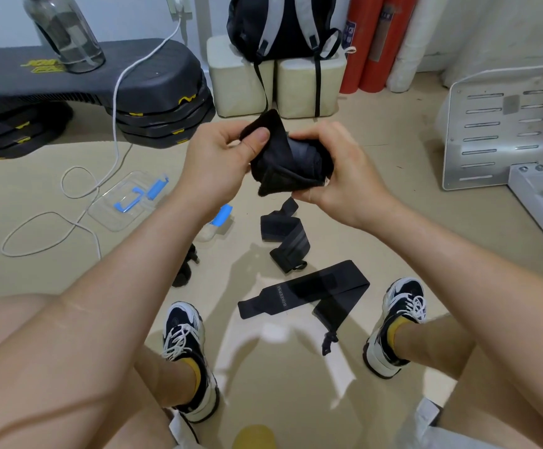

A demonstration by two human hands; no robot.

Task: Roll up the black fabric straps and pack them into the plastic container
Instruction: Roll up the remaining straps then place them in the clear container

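Note:
A black fabric strap (284,160) is partly rolled into a bundle held in the air between both hands. My left hand (218,163) pinches its loose end with the thumb on top. My right hand (335,170) grips the rolled part from the right. Two more black straps lie flat on the floor below: a folded strap (284,236) and a longer strap (309,291) between my shoes. A clear plastic lid with blue clips (129,199) lies on the floor at left. The clear container (216,223) shows only partly behind my left forearm.
A black step platform (79,82) with a water bottle (66,30) stands at far left. A white cable (79,192) loops across the floor. A backpack (283,24) rests on foam blocks; a metal panel (503,131) stands right. Another black item (186,267) lies under my left forearm.

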